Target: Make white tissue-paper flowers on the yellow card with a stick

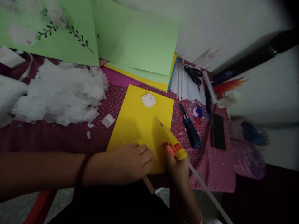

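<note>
Taking the yellow sheet (140,124) as my dial, its 6 o'clock edge lies close to the near edge of the table, so there is little room below. Its middle is bare between the flower and my hands, and a strip of checked cloth (210,174) runs free along its 3 o'clock side, up to the blue-handled knife (190,126). At 9 to 10 o'clock the heap of white tissue pieces (63,93) stops short of the sheet; at 12 the green paper (140,40) and the stack under it close off the far side.

I count one white flower (148,100), one knife, one pair of black scissors (193,74) at 2 o'clock and one dark phone (218,132) at 3. Three loose scraps (108,120) lie at 9. The tissue pieces and the fanned translucent sticks (185,84) overlap too much to count.

My left hand (129,163) is curled closed around one wooden stick (149,184), whose end pokes out at 5 o'clock from my fist. My right hand (178,171) is clamped on one yellow glue gun (171,138), its nozzle aimed toward 11, above the sheet. The flower lies on the sheet at 12, beyond the nozzle and well apart from both sets of fingers.
</note>
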A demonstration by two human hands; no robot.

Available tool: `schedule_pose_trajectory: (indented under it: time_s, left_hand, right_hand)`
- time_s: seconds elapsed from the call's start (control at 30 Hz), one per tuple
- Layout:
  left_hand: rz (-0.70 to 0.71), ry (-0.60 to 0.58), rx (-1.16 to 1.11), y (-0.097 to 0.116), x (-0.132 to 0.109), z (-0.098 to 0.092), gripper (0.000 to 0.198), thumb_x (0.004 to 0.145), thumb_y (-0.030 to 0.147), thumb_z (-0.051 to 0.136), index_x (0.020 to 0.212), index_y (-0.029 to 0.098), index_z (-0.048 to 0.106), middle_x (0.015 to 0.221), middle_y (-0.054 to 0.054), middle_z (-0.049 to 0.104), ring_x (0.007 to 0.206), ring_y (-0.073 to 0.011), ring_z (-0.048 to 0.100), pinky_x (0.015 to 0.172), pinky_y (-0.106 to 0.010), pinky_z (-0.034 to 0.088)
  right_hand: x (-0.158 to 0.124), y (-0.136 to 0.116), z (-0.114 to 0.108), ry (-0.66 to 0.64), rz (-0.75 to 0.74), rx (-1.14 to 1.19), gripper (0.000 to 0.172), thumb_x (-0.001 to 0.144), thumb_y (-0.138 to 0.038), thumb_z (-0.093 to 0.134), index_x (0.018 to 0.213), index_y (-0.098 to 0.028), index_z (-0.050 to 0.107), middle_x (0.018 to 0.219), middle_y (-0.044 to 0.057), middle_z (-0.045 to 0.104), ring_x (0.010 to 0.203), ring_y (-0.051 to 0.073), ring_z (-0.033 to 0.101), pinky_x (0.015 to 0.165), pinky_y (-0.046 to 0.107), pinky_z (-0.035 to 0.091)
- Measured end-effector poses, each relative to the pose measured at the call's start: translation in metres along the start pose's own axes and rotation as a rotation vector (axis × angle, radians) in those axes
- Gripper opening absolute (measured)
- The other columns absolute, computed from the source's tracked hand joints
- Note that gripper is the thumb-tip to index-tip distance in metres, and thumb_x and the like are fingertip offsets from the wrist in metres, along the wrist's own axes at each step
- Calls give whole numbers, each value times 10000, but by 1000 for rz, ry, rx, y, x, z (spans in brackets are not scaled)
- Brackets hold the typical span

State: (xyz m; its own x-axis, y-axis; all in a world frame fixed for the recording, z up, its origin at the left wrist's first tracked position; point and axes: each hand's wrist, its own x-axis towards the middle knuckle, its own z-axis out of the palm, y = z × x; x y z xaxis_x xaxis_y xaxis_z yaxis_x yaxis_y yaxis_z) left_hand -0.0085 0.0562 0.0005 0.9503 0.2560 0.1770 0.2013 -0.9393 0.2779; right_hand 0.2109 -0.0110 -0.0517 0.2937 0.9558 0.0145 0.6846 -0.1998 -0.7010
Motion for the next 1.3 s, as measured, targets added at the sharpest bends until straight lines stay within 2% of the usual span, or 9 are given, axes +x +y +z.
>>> schedule_pose_trajectory:
  time_s: [0.1,0.23,0.4,0.63,0.77,0.83,0.93,1.13,1.3]
  left_hand:
    - [-99,-41,77,-4,-24,20,198,879,233,532,1022,124,614,1083,-117,654,979,-224,592,811,-343,479]
    - [-126,-43,162,-4,-35,33,233,867,229,548,1060,134,636,1143,-110,647,1062,-245,570,933,-385,436]
    - [-106,-35,144,-5,-36,31,258,858,267,573,1067,130,636,1169,-104,639,1078,-247,564,959,-381,422]
    - [-116,-25,101,-5,-39,32,287,864,244,543,1112,116,611,1186,-127,629,1108,-246,550,980,-384,395]
    - [-133,-44,57,-7,-38,30,414,868,246,530,1260,111,529,1229,-116,610,1106,-241,548,968,-368,407]
    - [-122,-58,49,-8,-39,31,435,881,262,517,1289,110,511,1241,-110,602,1112,-241,541,977,-367,404]
    - [-109,-56,61,-9,-40,32,396,893,256,497,1257,107,543,1230,-104,605,1123,-238,531,989,-366,396]
    - [-119,-46,70,-8,-42,36,379,898,276,491,1223,99,573,1229,-114,598,1132,-250,520,999,-388,384]
    - [-126,-45,77,-7,-41,38,364,880,232,512,1215,108,578,1231,-104,597,1141,-244,518,1013,-379,372]
  right_hand:
    - [2,-1,-1,0,31,0,299,877,-431,539,851,-159,659,792,79,687,713,184,634,652,306,505]
    - [5,-6,-4,-9,26,-56,277,857,-427,550,816,-172,650,727,56,662,631,164,601,573,268,466]
    - [6,-6,-6,-10,17,-120,323,845,-478,532,771,-178,626,686,44,633,605,163,575,563,276,451]
    - [5,-4,-6,-49,96,-58,327,846,-477,538,818,-167,636,742,62,656,667,176,607,610,295,487]
    - [7,-6,-9,-67,101,0,324,865,-465,525,894,-170,655,846,89,685,758,197,648,680,310,518]
    - [8,-7,-11,-90,110,8,332,865,-467,525,930,-169,659,865,96,691,767,201,653,670,306,522]
    - [10,-7,-12,-112,125,-6,333,853,-473,535,900,-166,656,824,90,688,729,194,645,634,294,516]
    - [13,-1,-8,-68,103,-39,329,816,-488,558,823,-170,644,770,72,671,704,190,630,653,314,516]
    - [14,-11,-12,-68,148,-20,375,815,-525,539,859,-170,649,790,90,687,682,200,629,617,320,519]
